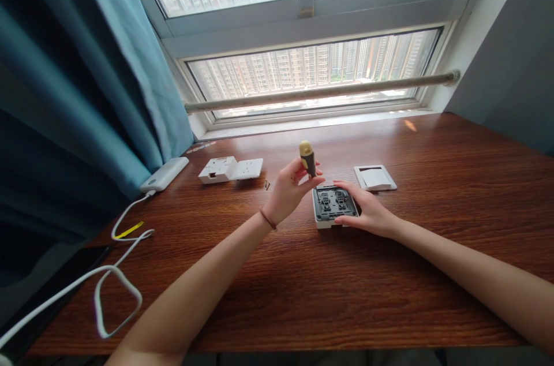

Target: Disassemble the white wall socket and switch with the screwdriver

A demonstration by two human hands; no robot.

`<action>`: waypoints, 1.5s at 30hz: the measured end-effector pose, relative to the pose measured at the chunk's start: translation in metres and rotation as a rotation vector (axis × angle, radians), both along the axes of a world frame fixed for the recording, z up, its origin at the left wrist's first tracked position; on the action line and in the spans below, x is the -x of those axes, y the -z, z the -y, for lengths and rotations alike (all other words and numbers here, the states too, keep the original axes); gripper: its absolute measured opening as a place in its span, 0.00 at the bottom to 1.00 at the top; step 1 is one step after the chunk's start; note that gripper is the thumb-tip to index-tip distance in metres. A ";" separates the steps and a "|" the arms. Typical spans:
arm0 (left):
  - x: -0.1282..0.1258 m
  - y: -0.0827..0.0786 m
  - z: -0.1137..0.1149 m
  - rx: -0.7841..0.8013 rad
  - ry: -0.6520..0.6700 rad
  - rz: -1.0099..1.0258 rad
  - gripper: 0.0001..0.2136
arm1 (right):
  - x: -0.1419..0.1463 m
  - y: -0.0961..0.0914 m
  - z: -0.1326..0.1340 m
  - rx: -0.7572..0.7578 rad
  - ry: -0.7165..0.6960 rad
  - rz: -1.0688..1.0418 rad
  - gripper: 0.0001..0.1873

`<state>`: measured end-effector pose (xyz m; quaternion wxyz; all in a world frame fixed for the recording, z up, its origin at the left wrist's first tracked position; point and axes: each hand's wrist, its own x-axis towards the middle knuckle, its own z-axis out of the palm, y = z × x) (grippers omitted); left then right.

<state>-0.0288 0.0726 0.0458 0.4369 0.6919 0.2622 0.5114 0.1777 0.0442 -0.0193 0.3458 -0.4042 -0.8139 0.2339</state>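
My left hand [291, 184] is closed around a screwdriver [307, 159] with a yellow and dark handle, held upright. Its lower end meets the left side of a wall switch [335, 206], a dark square mechanism on a white box. The exact spot where the tip touches is too small to make out. My right hand [366, 210] grips the switch from the right, thumb at the near edge and fingers at the far edge. Two small screws [267, 185] lie on the table to the left. Beyond my right hand rests a white switch cover with its rocker plates [375, 178].
A white socket box with its plate beside it [231, 170] stands at the back left. Farther left are a white power bank [165, 174], a looping white cable [116, 271] and a yellow strip [130, 230]. The wooden table [454, 227] ends at a barred window; a blue curtain [130, 66] hangs left.
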 end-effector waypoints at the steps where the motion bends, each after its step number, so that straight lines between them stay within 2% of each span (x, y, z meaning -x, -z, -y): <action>1: 0.001 0.000 -0.002 0.029 0.009 0.002 0.12 | 0.000 0.000 0.000 -0.011 -0.002 0.014 0.40; 7: 0.012 -0.008 -0.010 0.198 0.179 0.047 0.14 | -0.001 0.000 0.001 -0.028 -0.007 0.062 0.38; 11: 0.019 -0.015 -0.010 0.176 0.177 -0.056 0.14 | -0.001 0.001 0.000 -0.026 -0.001 0.058 0.38; 15: 0.019 -0.014 -0.008 0.081 0.065 -0.129 0.14 | -0.001 0.000 0.001 -0.018 0.005 0.059 0.39; 20: 0.015 -0.001 -0.009 -0.058 -0.253 -0.149 0.10 | -0.001 -0.001 0.002 -0.025 -0.006 0.051 0.39; 22: 0.013 0.002 -0.009 -0.056 -0.268 -0.152 0.09 | -0.001 -0.001 0.002 -0.029 -0.011 0.045 0.38; 25: 0.010 0.002 -0.009 0.032 -0.139 -0.070 0.09 | -0.001 0.000 0.001 -0.034 -0.014 0.042 0.38; 30: 0.010 -0.003 -0.007 0.222 0.170 0.109 0.20 | -0.001 0.001 0.001 -0.032 -0.020 0.039 0.38; 34: 0.014 -0.010 -0.006 0.223 0.260 0.054 0.21 | -0.001 0.001 0.000 -0.033 -0.017 0.037 0.38; 37: 0.015 -0.014 -0.004 0.146 0.185 -0.088 0.18 | -0.001 0.001 0.000 -0.027 -0.013 0.042 0.39; 39: 0.016 -0.013 -0.003 0.074 0.051 -0.182 0.16 | -0.001 0.001 0.001 -0.024 -0.011 0.046 0.39; 43: 0.016 -0.009 -0.002 -0.105 -0.319 -0.320 0.15 | -0.001 0.001 0.001 -0.025 -0.008 0.049 0.38; 45: 0.015 -0.009 -0.001 -0.130 -0.372 -0.336 0.13 | -0.001 0.001 0.001 -0.026 -0.013 0.044 0.38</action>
